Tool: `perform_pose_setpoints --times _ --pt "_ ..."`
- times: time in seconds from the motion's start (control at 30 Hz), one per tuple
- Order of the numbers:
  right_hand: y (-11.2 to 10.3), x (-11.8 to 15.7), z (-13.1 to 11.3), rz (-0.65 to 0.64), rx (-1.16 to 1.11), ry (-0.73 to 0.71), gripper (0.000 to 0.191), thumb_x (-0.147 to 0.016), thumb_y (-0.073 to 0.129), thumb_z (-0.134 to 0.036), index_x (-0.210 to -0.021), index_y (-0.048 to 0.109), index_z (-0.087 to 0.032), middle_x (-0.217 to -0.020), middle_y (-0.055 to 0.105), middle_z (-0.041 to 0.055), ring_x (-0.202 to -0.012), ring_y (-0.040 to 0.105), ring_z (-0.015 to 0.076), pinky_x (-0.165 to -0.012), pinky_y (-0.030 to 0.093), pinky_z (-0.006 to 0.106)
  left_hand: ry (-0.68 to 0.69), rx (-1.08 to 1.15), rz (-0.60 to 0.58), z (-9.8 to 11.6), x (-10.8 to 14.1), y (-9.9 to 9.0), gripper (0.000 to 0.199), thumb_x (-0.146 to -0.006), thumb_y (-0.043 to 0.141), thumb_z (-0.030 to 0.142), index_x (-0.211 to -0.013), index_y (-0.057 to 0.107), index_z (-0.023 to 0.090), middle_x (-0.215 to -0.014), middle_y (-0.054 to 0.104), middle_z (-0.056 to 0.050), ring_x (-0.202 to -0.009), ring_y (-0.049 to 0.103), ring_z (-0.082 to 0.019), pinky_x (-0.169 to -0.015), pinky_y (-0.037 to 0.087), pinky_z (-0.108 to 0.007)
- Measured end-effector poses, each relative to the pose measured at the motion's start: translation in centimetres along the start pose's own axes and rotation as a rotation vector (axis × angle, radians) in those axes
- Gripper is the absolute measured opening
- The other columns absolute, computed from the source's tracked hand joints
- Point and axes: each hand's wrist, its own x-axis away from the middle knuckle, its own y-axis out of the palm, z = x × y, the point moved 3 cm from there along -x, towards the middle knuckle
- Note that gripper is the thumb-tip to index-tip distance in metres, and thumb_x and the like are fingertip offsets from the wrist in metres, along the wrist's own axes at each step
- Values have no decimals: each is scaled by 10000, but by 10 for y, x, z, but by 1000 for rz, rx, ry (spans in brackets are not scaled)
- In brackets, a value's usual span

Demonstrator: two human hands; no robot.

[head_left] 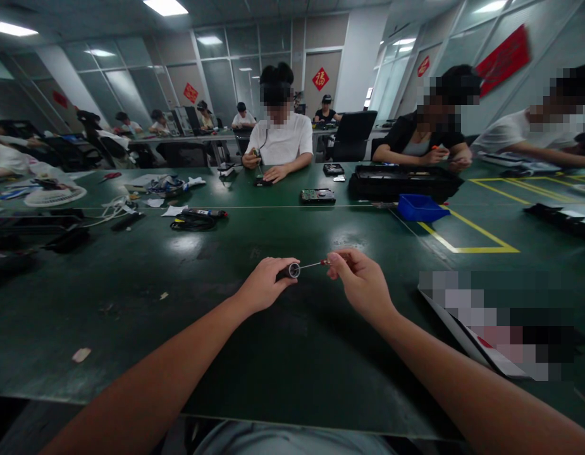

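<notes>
My left hand (265, 282) is wrapped round a dark cylinder (287, 272), whose round open end with a pale rim faces right. In my right hand (359, 278) is a thin screwdriver (315, 263) with a red part near the fingers; the rest of its handle is hidden. The metal shaft points left, and its tip is at the cylinder's open end. Whether the tip touches anything inside is too small to tell. Both hands are above the green table (273, 379).
A cable bundle (197, 219) lies ahead to the left, a circuit-board device (317, 195) straight ahead. Beyond them a person (279, 142) works across the table. A blue bin (422, 208) stands by a long black housing (406, 182). A blurred flat object (491, 335) lies at right.
</notes>
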Motion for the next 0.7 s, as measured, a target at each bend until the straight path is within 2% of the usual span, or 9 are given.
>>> perform_pose_setpoints --times 0.1,0.27,0.33,0.4,0.5,0.6,0.7 --pt "-4 1 -3 13 94 7 373 -869 647 -561 -743 674 -211 -577 639 -7 -510 557 150 -523 409 285 -7 -12 6 -1 0 0 354 -921 663 265 -1274 636 265 -1196 685 -48 -1097 607 -248 -1006 457 -429" --pt "-5 3 -3 15 165 -38 431 -833 681 -590 -617 612 -224 -513 616 -18 -451 517 136 -488 380 279 -8 -9 5 -2 1 0 369 -917 664 255 -1285 627 268 -1211 679 -48 -1110 604 -249 -1004 462 -427" --pt "-4 3 -2 11 165 -53 372 -863 660 -555 -700 662 -221 -574 654 -5 -501 566 151 -521 418 288 -10 -6 10 -2 1 0 372 -914 668 244 -1283 627 265 -1204 681 -49 -1111 604 -248 -1005 461 -421" --pt "-2 4 -2 3 122 -78 279 -903 624 -486 -875 697 -218 -711 710 20 -617 640 176 -590 472 304 -12 -7 12 -1 0 0 371 -913 670 238 -1281 629 263 -1192 683 -48 -1098 605 -246 -998 462 -415" --pt "1 4 -1 -27 39 -104 231 -933 575 -401 -1053 660 -223 -864 723 39 -763 679 195 -679 512 326 -13 -14 5 -1 0 0 368 -915 667 242 -1281 630 261 -1193 681 -45 -1093 602 -247 -993 459 -416" --pt "3 4 0 -80 21 -69 257 -972 511 -437 -1018 652 -227 -748 659 9 -683 636 178 -643 496 316 -19 -19 -3 -2 0 0 368 -921 659 254 -1287 628 268 -1187 680 -41 -1088 600 -248 -982 461 -418" --pt "2 4 3 -62 54 -36 314 -992 464 -470 -972 657 -224 -664 605 -5 -621 589 170 -605 471 313 -21 -17 -6 -2 1 0 364 -924 656 265 -1287 629 272 -1174 682 -41 -1079 601 -249 -979 463 -419"
